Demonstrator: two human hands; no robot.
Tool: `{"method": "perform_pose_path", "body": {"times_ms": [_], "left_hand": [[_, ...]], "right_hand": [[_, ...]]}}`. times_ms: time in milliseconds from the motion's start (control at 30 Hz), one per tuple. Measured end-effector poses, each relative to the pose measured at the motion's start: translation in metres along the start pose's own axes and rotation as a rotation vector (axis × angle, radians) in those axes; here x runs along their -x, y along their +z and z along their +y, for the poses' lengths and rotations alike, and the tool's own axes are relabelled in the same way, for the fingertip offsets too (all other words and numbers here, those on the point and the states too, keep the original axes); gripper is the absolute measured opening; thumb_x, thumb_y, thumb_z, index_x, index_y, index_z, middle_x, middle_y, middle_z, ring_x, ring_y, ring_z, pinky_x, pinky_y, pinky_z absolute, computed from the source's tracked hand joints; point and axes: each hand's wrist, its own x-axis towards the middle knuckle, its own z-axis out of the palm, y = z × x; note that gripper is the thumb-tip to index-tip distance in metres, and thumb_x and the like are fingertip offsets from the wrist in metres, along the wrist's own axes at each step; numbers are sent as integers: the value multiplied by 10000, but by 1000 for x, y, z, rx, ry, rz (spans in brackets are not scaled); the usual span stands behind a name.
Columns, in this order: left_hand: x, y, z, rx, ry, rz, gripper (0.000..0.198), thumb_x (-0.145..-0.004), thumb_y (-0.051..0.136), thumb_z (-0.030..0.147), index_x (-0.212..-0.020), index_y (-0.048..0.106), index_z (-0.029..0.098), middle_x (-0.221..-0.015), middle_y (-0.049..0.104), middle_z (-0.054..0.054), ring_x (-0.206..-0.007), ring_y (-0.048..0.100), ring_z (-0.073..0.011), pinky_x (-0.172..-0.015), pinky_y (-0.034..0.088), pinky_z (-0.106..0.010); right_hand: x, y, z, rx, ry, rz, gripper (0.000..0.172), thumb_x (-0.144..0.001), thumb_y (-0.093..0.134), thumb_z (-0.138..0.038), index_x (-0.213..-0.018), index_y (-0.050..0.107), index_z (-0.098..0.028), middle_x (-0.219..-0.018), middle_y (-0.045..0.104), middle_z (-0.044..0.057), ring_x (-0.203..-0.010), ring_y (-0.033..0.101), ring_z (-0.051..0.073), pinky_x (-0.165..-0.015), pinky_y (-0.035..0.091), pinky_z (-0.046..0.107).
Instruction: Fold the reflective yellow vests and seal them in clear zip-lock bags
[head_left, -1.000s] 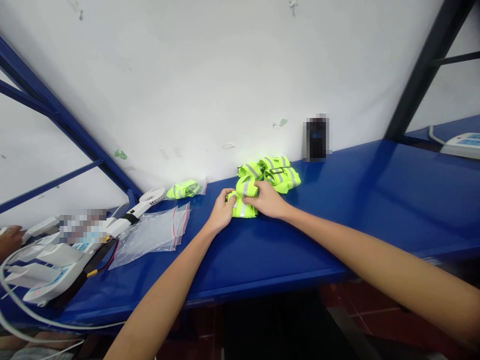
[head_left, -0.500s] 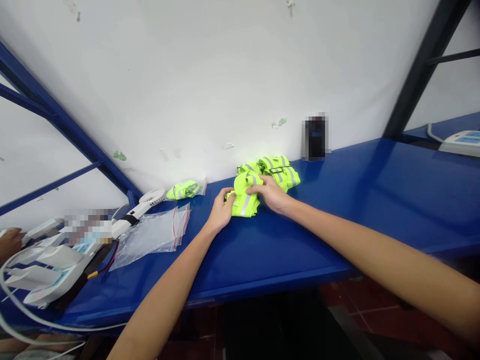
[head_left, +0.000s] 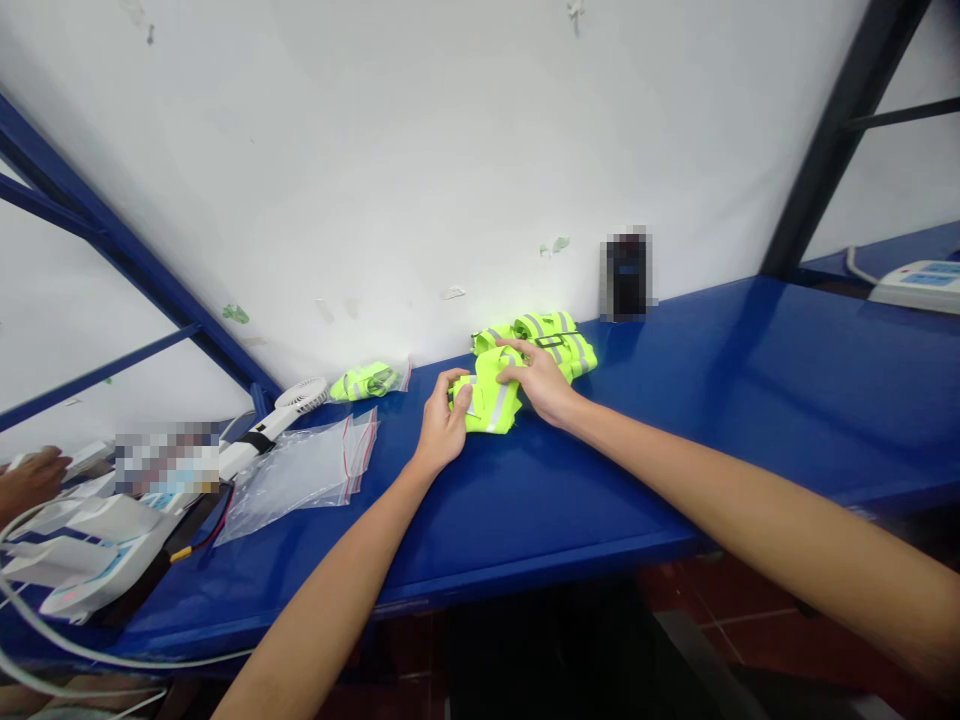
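Between my two hands is a folded neon-yellow reflective vest (head_left: 499, 400) with silver-grey stripes. My left hand (head_left: 445, 415) grips its left edge, the thumb on top beside a small white label. My right hand (head_left: 541, 382) pinches a curled fold at the upper right of the vest. Just behind lie more folded yellow reflective vests (head_left: 574, 350), with a dark buckle or strap showing. Another yellow bundle (head_left: 365, 381), in a clear bag, rests against the wall to the left. Clear zip bags (head_left: 307, 465) with red seals lie left of my left hand.
On the left stand a white handheld fan (head_left: 300, 393) and a white device with trays (head_left: 97, 560) and cables. A person's hand (head_left: 34, 482) is at the far left. A blurred black object (head_left: 628, 278) leans on the wall. The blue table (head_left: 637, 480) runs along it.
My left hand has shifted slightly on the vest, and more of the white label shows. My right fingers have moved over the fold. The other person's hand at far left has moved right.
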Motion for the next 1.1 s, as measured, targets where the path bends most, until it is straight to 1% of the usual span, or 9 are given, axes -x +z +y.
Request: {"method": "perform_pose_path", "body": {"times_ms": [100, 233, 367, 467, 567, 700, 800, 933, 1100], "left_hand": [[1, 0, 2, 6, 1, 13, 383, -919, 472, 509, -1147, 559, 213, -971, 611, -30, -745, 518, -156, -699, 383, -259], [0, 0, 3, 16, 7, 11, 375, -900, 517, 492, -1142, 562, 209, -1033, 620, -42, -812, 549, -167, -757, 405, -265], [-2, -2, 4, 40, -18, -19, 442, -810, 660, 448, -1167, 559, 206, -1070, 632, -52, -886, 587, -192, -815, 438, -286], [-3, -4, 4, 40, 7, -14, 569, -730, 748, 401, -1225, 552, 200, -1158, 625, -77, -1018, 591, -229, -908, 440, -320], [-3, -6, 6, 50, 11, -22, 680, -727, 753, 390, -1324, 489, 199, -1171, 620, -98, -1049, 597, -240, -935, 450, -349], [0, -5, 11, 1, 48, -36, 805, -730, 752, 378, -1428, 382, 224, -1154, 625, -92, -1097, 588, -240, -970, 440, -361], [3, -2, 17, -17, 93, -54, 803, -728, 753, 362, -1434, 395, 224, -1115, 639, -80, -1081, 592, -232, -963, 439, -343], [6, 0, 19, -84, 159, -20, 779, -718, 758, 351, -1413, 430, 230, -1080, 641, -62, -1026, 599, -213, -894, 470, -306], [7, 1, 17, -258, 348, 59, 699, -700, 758, 337, -1336, 487, 232, -1076, 620, -54, -952, 606, -191, -834, 507, -310]], "right_hand": [[0, 0, 4, 83, -76, 52, 590, -636, 642, -185, -1224, 625, -224, -1101, 672, 59, -996, 611, 249, -869, 522, 397], [2, 0, 3, 125, -148, 47, 549, -667, 659, -214, -1215, 628, -234, -1150, 654, 61, -1085, 591, 267, -956, 480, 425], [6, 1, -7, 109, -180, -70, 418, -732, 668, -285, -1145, 647, -227, -1143, 663, 64, -1064, 611, 254, -961, 467, 422], [9, 1, -12, 96, -238, -149, 358, -778, 667, -332, -1122, 644, -235, -1237, 628, 60, -1171, 563, 245, -1015, 424, 396], [11, 2, -13, 128, -262, -165, 344, -844, 619, -393, -1161, 623, -260, -1297, 597, 43, -1246, 507, 232, -1064, 374, 391], [9, 1, -9, 182, -274, -160, 333, -930, 478, -482, -1094, 659, -256, -1206, 640, 38, -1195, 532, 221, -1076, 349, 391], [5, -1, -3, 223, -274, -146, 363, -952, 423, -478, -969, 693, -237, -1092, 660, 51, -1128, 553, 225, -1063, 350, 397], [-1, -1, 2, 255, -325, -90, 226, -914, 481, -386, -934, 636, -222, -1010, 635, 47, -1027, 564, 210, -974, 412, 381], [4, -1, -6, 409, -472, 1, 119, -854, 579, -301, -857, 629, -194, -868, 667, 31, -847, 607, 192, -828, 462, 334]]}}
